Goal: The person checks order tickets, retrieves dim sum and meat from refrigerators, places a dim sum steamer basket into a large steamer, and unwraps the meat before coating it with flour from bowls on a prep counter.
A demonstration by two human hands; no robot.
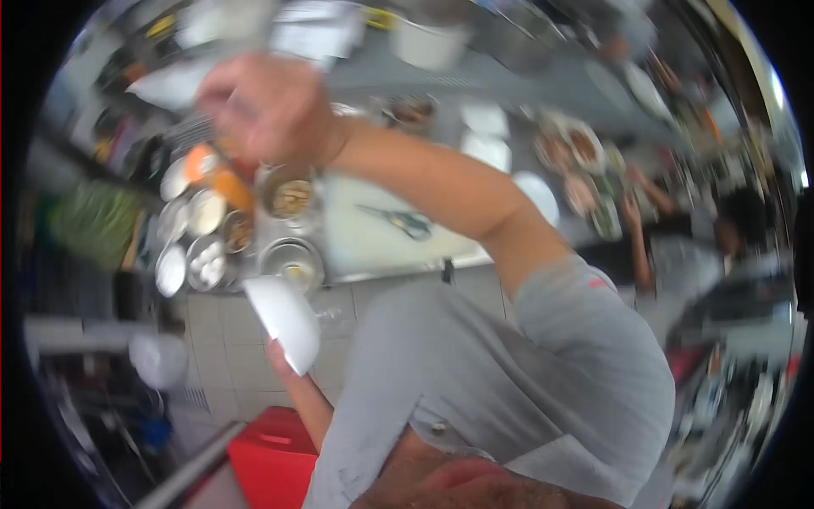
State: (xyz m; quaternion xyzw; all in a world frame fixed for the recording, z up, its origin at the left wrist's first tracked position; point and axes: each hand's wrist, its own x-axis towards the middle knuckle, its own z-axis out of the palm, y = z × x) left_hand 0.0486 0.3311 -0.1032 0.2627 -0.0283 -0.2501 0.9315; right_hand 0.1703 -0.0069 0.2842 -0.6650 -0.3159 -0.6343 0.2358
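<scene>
My left hand (278,358) grips a white bowl (292,327) by its underside and rim; the bowl is tilted, just off the counter's front edge. My right hand (271,110) is raised over the counter with its fingers bent, smeared by motion; whether something is in them I cannot make out. Below it stand a metal container with light brown pieces (292,197) and an orange container (229,187). Closer to the bowl are a metal bowl (292,259) and a container of white round things (207,263).
Scissors (407,222) lie on a pale cutting board (360,242) under my right forearm. Several filled dishes (585,148) stand to the right, with another person (687,254) beside them. A red bin (273,458) stands on the floor at left. A white bucket (431,42) is at the back.
</scene>
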